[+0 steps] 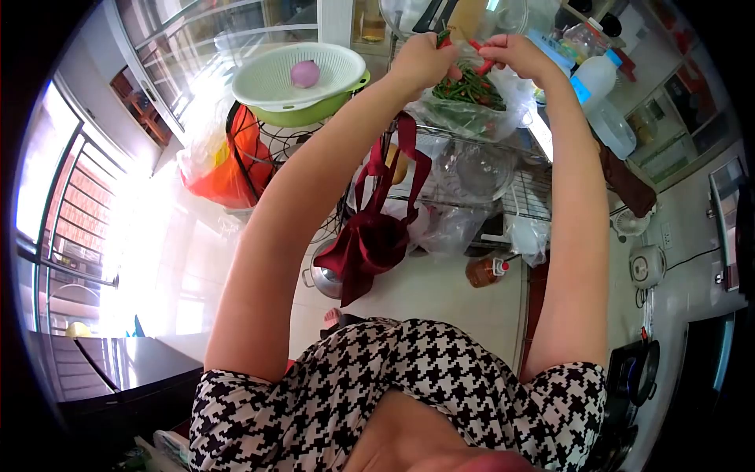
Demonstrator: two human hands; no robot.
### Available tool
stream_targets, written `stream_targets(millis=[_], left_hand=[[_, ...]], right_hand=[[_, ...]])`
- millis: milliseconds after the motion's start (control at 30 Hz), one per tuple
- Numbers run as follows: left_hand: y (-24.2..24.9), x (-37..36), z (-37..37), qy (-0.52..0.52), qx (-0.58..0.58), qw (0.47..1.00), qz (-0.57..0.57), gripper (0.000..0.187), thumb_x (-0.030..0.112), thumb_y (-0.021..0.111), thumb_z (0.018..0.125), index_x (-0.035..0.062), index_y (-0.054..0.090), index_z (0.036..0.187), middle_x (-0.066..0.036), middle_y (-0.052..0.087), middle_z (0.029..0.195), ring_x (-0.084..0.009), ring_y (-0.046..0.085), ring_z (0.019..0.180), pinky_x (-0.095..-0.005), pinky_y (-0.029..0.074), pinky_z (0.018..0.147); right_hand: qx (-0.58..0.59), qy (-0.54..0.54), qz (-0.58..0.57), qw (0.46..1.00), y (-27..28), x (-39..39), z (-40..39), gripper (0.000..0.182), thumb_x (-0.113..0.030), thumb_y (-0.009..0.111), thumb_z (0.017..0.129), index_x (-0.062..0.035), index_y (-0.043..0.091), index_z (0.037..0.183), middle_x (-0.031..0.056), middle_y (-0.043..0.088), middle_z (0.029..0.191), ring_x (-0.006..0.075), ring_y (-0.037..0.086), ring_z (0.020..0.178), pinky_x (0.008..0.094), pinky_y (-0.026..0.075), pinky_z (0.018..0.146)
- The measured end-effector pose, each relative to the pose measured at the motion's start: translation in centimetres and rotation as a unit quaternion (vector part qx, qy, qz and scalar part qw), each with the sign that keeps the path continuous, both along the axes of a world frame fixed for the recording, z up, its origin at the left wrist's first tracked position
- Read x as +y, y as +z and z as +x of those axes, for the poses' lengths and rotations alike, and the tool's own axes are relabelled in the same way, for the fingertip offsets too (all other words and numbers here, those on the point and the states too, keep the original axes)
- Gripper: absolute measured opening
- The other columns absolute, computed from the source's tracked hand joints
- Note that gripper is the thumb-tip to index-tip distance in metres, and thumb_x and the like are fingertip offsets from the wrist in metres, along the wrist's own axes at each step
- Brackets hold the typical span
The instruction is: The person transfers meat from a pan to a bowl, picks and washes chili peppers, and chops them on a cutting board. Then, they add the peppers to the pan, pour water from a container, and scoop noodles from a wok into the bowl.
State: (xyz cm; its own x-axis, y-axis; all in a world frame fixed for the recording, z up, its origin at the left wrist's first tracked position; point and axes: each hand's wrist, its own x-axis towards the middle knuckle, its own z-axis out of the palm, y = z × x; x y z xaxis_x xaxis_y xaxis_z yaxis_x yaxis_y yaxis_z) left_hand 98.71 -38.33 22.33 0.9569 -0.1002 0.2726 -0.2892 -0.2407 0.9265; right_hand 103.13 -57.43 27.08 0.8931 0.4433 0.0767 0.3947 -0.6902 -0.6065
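Note:
Both my arms reach forward to the top of a wire rack. My left hand (425,60) has its fingers closed around chili peppers (443,38), with a green and a red part showing. To its right, my right hand (515,57) pinches a red chili pepper (485,68) between thumb and fingers. Below and between the hands, an open clear plastic bag (465,118) holds a heap of green and red chilies (474,88). The two hands are a short way apart.
A white colander (263,84) in a green basin (295,118) holds a purple onion (304,74) at the left. A dark red bag (370,244) hangs from the rack. An orange bag (250,161), a bottle (485,272) on the floor and a white jug (595,77) are around.

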Motion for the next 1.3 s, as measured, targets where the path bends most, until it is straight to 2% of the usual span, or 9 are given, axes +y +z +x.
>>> stream_targets(millis=[167, 367, 467, 667, 767, 800, 900, 1167, 1300], left_hand=[[-2.2, -0.3, 1.6, 0.047, 0.008, 0.987, -0.152, 0.023, 0.025, 0.06, 0.077, 0.0022, 0.055, 0.081, -0.004, 0.058, 0.069, -0.0045, 0.042, 0.049, -0.0223, 0.033, 0.043], [-2.0, 0.6, 1.7, 0.162, -0.045, 0.985, -0.032, 0.018, 0.021, 0.059, 0.077, 0.003, 0.056, 0.082, -0.003, 0.055, 0.066, -0.0093, 0.043, 0.052, -0.027, 0.036, 0.046], [-1.2, 1.3, 0.8, 0.154, -0.001, 0.98, -0.124, 0.017, 0.019, 0.056, 0.08, 0.0035, 0.054, 0.085, -0.004, 0.057, 0.069, -0.0113, 0.046, 0.055, -0.0292, 0.038, 0.048], [-1.7, 2.7, 2.2, 0.08, 0.057, 0.958, -0.271, 0.019, 0.018, 0.05, 0.085, 0.0006, 0.05, 0.092, -0.011, 0.059, 0.082, -0.0189, 0.058, 0.068, -0.0311, 0.046, 0.055], [0.3, 2.2, -0.8, -0.048, 0.137, 0.894, -0.424, 0.02, 0.018, 0.046, 0.087, -0.0007, 0.048, 0.093, -0.013, 0.057, 0.086, -0.0222, 0.059, 0.069, -0.0319, 0.049, 0.056], [0.9, 2.2, -2.0, -0.103, 0.163, 0.862, -0.469, 0.021, 0.019, 0.044, 0.089, -0.0006, 0.048, 0.094, -0.012, 0.056, 0.087, -0.0223, 0.059, 0.07, -0.0319, 0.05, 0.056], [0.8, 3.2, -3.3, -0.146, 0.141, 0.87, -0.45, 0.02, 0.018, 0.041, 0.09, -0.0004, 0.047, 0.092, -0.01, 0.054, 0.082, -0.0167, 0.055, 0.065, -0.0258, 0.047, 0.054], [1.7, 4.5, -10.7, -0.211, 0.109, 0.918, -0.319, 0.013, 0.014, 0.047, 0.087, 0.0031, 0.048, 0.094, -0.004, 0.051, 0.079, -0.0052, 0.038, 0.058, -0.0172, 0.029, 0.044], [0.4, 7.3, -19.9, -0.091, 0.113, 0.969, -0.198, 0.012, 0.016, 0.052, 0.084, 0.0057, 0.047, 0.086, 0.001, 0.048, 0.072, -0.0035, 0.034, 0.054, -0.0173, 0.027, 0.045]], right_hand=[[0.123, 0.011, 0.143, 0.982, -1.0, 1.6, -1.0, 0.02, -0.033, 0.057, 0.079, -0.013, 0.061, 0.08, -0.0071, 0.048, 0.057, 0.0005, 0.03, 0.042, 0.0177, 0.017, 0.037], [0.083, 0.077, 0.103, 0.988, -1.4, 5.4, -1.9, 0.023, -0.028, 0.054, 0.081, -0.0084, 0.062, 0.089, -0.0035, 0.056, 0.069, 0.0059, 0.047, 0.059, 0.0207, 0.033, 0.049], [0.02, 0.107, 0.098, 0.989, -3.8, 5.5, 1.1, 0.026, -0.026, 0.051, 0.083, -0.0039, 0.061, 0.094, 0.0005, 0.06, 0.077, 0.0117, 0.052, 0.068, 0.0264, 0.041, 0.064], [0.063, -0.017, 0.174, 0.982, -1.4, 5.2, 0.0, 0.027, -0.027, 0.05, 0.085, -0.005, 0.061, 0.093, 0.0014, 0.06, 0.076, 0.0079, 0.051, 0.061, 0.0202, 0.039, 0.053], [0.043, 0.066, 0.233, 0.969, -0.5, 7.1, -2.7, 0.023, -0.026, 0.047, 0.087, -0.0085, 0.06, 0.095, -0.005, 0.054, 0.07, 0.0023, 0.035, 0.049, 0.0169, 0.029, 0.043], [0.045, 0.114, 0.305, 0.944, -1.1, 8.0, -2.7, 0.023, -0.025, 0.048, 0.087, -0.0066, 0.059, 0.095, -0.0041, 0.055, 0.072, 0.0031, 0.046, 0.057, 0.0168, 0.038, 0.052], [-0.139, 0.136, 0.22, 0.956, -1.0, 8.4, -3.5, 0.023, -0.024, 0.048, 0.086, -0.0044, 0.058, 0.095, -0.0031, 0.056, 0.074, 0.0048, 0.052, 0.067, 0.0177, 0.043, 0.062], [-0.24, 0.129, 0.247, 0.93, -0.5, 8.3, -11.2, 0.016, -0.019, 0.056, 0.08, -0.0041, 0.058, 0.087, 0.0055, 0.061, 0.074, 0.0109, 0.056, 0.065, 0.0231, 0.043, 0.059], [-0.181, 0.134, 0.346, 0.911, -3.8, 11.5, -18.3, 0.016, -0.018, 0.054, 0.081, -0.0021, 0.056, 0.083, 0.0077, 0.059, 0.07, 0.0153, 0.055, 0.063, 0.0255, 0.043, 0.06]])
